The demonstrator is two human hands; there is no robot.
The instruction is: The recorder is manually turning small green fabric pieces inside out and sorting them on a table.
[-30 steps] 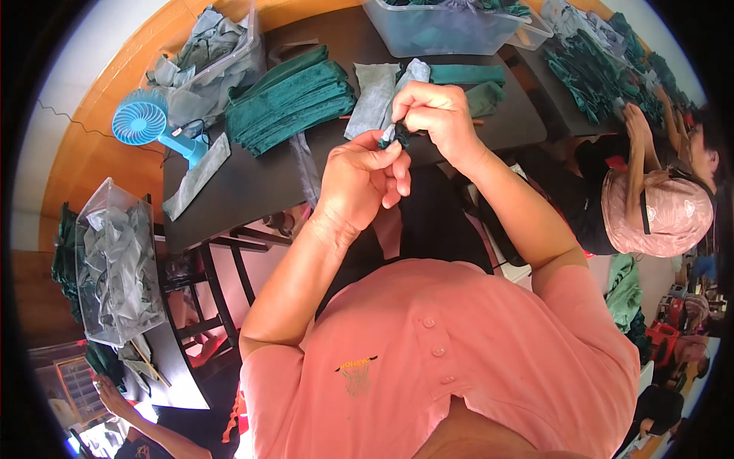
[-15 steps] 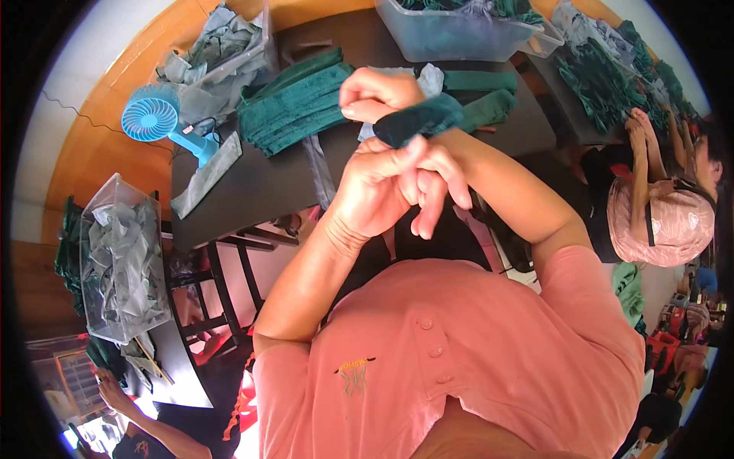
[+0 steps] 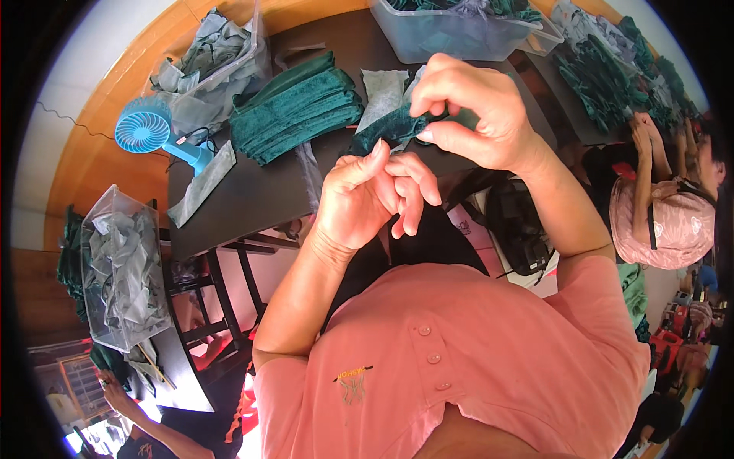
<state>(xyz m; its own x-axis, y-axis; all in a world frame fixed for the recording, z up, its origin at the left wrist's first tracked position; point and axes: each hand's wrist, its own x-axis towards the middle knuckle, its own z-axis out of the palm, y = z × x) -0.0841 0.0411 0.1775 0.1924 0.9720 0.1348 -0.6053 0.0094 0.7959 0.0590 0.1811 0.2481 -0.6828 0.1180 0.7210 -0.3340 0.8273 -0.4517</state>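
A narrow dark green velvet strip is stretched between my two hands, above the dark table. My left hand pinches its near left end with thumb and forefinger, the other fingers loosely curled. My right hand is closed in a pinch on the other end, which is partly hidden by the fingers. Just beyond the strip lies a light grey fabric piece. Left of my hands rests a stack of folded green velvet pieces.
A blue fan stands at the left beside a flat grey strip. Clear plastic bins with fabric stand far left, at the left and at the back. A person in pink works at the right.
My right hand has swung back to the right from across my left hand, so the strip now spans between them. My left hand has lowered slightly.
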